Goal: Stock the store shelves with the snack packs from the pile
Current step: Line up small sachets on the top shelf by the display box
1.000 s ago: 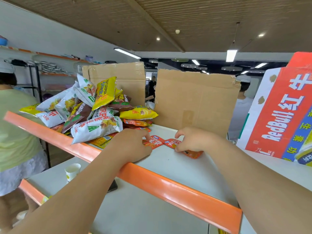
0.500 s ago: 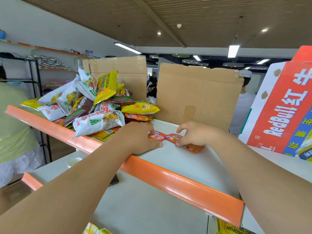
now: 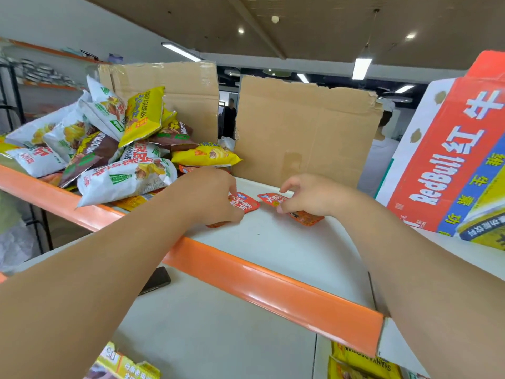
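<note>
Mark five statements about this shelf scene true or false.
1. The pile of snack packs lies to the left of the left hand. True.
2. The right hand holds a yellow pack. False: its fingers pinch a small red pack.
3. A dark phone lies on the lower shelf. True.
4. The Red Bull box stands at the left end. False: it stands at the right.
5. The cardboard sheet lies flat. False: it stands upright behind the hands.

Left hand point(image 3: 207, 198) slid farther over red packet point(image 3: 246, 203) near edge.
</note>
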`<state>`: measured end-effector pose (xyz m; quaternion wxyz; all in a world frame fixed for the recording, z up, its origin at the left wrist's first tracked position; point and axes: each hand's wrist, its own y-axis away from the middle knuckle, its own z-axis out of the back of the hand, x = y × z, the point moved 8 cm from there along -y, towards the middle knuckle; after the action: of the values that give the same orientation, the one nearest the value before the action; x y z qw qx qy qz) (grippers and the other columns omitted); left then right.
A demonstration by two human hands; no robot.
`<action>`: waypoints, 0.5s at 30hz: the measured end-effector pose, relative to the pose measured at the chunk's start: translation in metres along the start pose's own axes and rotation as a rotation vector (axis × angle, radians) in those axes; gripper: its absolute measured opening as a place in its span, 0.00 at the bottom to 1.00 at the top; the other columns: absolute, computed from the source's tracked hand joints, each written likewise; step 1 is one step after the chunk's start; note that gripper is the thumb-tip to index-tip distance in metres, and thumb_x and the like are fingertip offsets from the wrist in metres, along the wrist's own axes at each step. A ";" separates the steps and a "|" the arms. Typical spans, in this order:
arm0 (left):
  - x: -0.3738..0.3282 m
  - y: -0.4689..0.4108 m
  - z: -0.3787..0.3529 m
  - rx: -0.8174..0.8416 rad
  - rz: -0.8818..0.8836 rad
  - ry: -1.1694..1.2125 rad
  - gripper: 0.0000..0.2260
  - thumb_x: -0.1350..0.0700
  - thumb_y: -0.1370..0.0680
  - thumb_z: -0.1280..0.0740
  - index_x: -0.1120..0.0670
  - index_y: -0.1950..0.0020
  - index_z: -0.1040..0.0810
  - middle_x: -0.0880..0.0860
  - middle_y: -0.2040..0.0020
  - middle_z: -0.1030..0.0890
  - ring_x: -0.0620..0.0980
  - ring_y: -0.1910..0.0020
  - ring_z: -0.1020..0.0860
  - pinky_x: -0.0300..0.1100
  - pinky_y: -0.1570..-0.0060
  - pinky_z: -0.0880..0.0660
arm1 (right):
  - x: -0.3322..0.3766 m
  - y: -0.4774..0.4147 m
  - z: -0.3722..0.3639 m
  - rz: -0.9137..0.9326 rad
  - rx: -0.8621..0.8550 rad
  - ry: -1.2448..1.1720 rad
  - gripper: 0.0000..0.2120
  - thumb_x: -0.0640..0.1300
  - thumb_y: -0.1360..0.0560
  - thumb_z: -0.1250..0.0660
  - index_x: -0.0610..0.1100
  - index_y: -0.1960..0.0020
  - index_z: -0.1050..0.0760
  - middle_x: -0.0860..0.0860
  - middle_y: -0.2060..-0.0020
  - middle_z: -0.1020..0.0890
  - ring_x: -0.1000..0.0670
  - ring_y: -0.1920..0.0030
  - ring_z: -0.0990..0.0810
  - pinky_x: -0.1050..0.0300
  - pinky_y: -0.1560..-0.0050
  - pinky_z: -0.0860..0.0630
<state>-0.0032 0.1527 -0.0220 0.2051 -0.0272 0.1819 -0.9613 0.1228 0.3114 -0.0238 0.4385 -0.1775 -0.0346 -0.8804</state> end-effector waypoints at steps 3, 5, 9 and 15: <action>0.003 -0.002 -0.001 -0.055 0.026 0.056 0.27 0.35 0.33 0.29 0.46 0.38 0.20 0.45 0.47 0.18 0.46 0.53 0.27 0.43 0.52 0.25 | 0.000 -0.002 0.002 -0.005 -0.035 -0.044 0.23 0.54 0.30 0.22 0.52 0.38 0.23 0.52 0.46 0.21 0.49 0.49 0.22 0.57 0.52 0.26; 0.002 -0.004 0.003 -0.077 0.042 0.088 0.27 0.35 0.34 0.28 0.46 0.39 0.20 0.45 0.48 0.18 0.47 0.53 0.27 0.43 0.53 0.25 | 0.000 0.000 0.006 -0.013 -0.061 -0.061 0.21 0.53 0.30 0.22 0.52 0.40 0.23 0.50 0.48 0.19 0.48 0.51 0.20 0.55 0.52 0.24; -0.004 -0.008 0.019 -0.155 0.065 0.166 0.24 0.35 0.34 0.27 0.47 0.43 0.18 0.46 0.53 0.18 0.48 0.54 0.24 0.43 0.56 0.23 | -0.002 0.012 0.031 -0.027 -0.155 -0.085 0.17 0.51 0.31 0.22 0.52 0.45 0.22 0.50 0.51 0.17 0.48 0.53 0.18 0.53 0.51 0.21; -0.051 -0.013 0.057 -0.238 0.068 0.254 0.22 0.37 0.33 0.28 0.47 0.44 0.19 0.47 0.53 0.16 0.51 0.53 0.20 0.45 0.55 0.21 | -0.026 0.062 0.102 -0.032 -0.330 -0.074 0.17 0.55 0.32 0.23 0.56 0.45 0.22 0.53 0.51 0.17 0.49 0.53 0.18 0.51 0.51 0.19</action>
<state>0.0458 0.1649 0.0364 0.2083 0.0768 0.3196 -0.9212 0.2147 0.3153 0.0569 0.3877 -0.2786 0.0914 -0.8739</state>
